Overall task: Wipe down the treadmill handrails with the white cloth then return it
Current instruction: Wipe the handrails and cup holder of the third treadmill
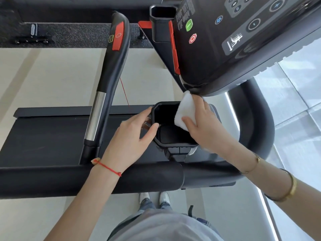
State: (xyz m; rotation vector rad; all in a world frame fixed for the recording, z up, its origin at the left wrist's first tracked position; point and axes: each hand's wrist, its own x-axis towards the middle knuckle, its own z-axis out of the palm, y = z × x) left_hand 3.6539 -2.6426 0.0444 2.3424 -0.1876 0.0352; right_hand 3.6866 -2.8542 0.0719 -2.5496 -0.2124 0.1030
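Observation:
A folded white cloth [185,110] lies over the right rim of a black cup holder [172,144] under the treadmill console. My right hand [206,126] holds the cloth, thumb on its lower edge and fingers behind it. My left hand [133,138] rests on the holder's left rim with the thumb hooked over the edge. A padded black handrail [86,181] runs across in front of me. A second handrail [107,80] with a silver sensor section and a red panel stands to the left.
The console [243,37] with green and red buttons hangs overhead at the upper right. A second cup holder [162,23] sits at the top. A curved black frame tube [260,119] bends round at the right. The treadmill belt [43,136] lies at the left.

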